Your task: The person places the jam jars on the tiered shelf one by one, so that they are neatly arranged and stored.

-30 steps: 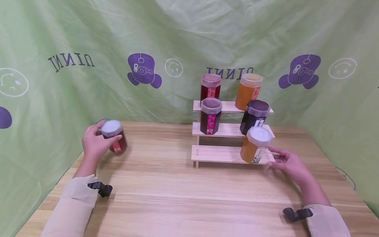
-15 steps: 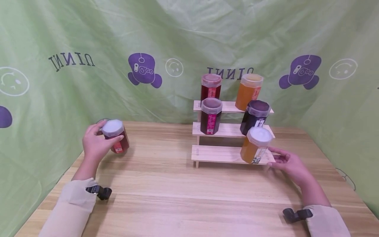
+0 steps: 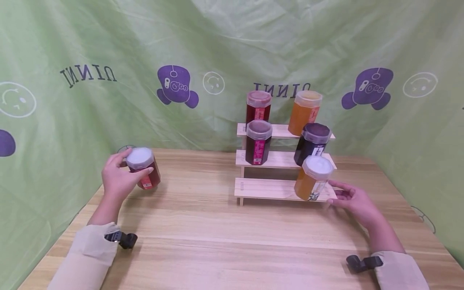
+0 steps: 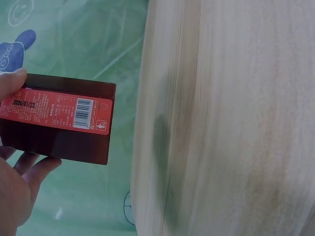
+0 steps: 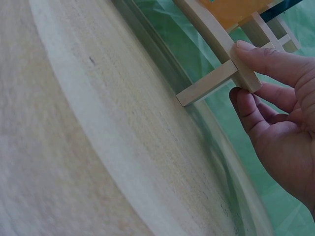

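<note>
My left hand (image 3: 117, 177) grips a dark red jar (image 3: 154, 177) with a whitish lid, at the far left of the table. In the left wrist view the jar (image 4: 54, 147) shows a red label with a barcode, and its base stands apart from the wood. My right hand (image 3: 357, 203) holds the right end of the lowest step of a three-tier wooden rack (image 3: 266, 188). The right wrist view shows thumb and fingers pinching the end of the rack's step (image 5: 246, 76). An amber jar (image 3: 304, 183) with a white lid stands on that step, just left of this hand.
On the middle step stand a dark purple jar (image 3: 257, 151) and a blackish jar (image 3: 306, 147). The top step bears a red jar (image 3: 258, 110) and an orange jar (image 3: 301, 117). A green printed cloth (image 3: 217, 48) hangs behind and beside the wooden table (image 3: 203, 241).
My left hand and the dark red jar have shifted slightly to the right. My right hand, the rack and the jars on it have stayed in place.
</note>
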The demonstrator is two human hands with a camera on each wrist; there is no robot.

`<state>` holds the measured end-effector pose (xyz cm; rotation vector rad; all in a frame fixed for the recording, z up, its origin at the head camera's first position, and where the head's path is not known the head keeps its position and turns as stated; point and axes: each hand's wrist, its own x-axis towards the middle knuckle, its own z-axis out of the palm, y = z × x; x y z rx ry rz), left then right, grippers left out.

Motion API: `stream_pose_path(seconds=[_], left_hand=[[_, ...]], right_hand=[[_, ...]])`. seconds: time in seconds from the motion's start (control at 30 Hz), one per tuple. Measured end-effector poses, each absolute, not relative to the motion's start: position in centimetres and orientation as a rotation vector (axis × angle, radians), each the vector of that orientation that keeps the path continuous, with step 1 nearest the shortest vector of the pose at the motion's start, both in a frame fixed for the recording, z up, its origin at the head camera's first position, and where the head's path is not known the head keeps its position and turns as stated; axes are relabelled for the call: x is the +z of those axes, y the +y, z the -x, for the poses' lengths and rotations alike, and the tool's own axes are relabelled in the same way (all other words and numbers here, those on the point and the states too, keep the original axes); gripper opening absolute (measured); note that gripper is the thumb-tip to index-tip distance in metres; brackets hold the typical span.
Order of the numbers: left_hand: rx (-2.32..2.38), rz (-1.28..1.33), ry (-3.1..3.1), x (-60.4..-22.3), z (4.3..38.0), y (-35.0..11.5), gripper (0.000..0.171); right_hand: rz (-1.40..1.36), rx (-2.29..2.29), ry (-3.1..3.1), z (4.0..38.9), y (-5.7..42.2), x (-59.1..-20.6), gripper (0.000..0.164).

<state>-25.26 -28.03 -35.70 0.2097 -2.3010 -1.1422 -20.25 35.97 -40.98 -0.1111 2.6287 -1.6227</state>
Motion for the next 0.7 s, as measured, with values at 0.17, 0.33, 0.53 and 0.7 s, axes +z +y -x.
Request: stream_pose_path(seconds=[0.17,0.33,0.53,0.7], left_hand=[[-1.122,-0.178,-2.29,-35.8,25.0,-27.8,0.08],[-1.114,-0.154,-2.274,-35.7,24.7,-27.6,0.078],[-1.116,-0.121,-2.255,-35.6,24.3,-27.2,0.077],[-1.122,-0.127,-2.275,-35.5,23.9,-26.9,0.078]], right_hand=[[0.112,-1.626,2.632,20.2,35.9,-41.0,0.075],[0.118,-1.621,2.635,20.2,36.0,-41.0,0.075],[0.116,-1.609,2.646,20.2,36.0,-41.0,0.075],[0.106,-1.608,2.643,20.2,36.0,-41.0,0.075]])
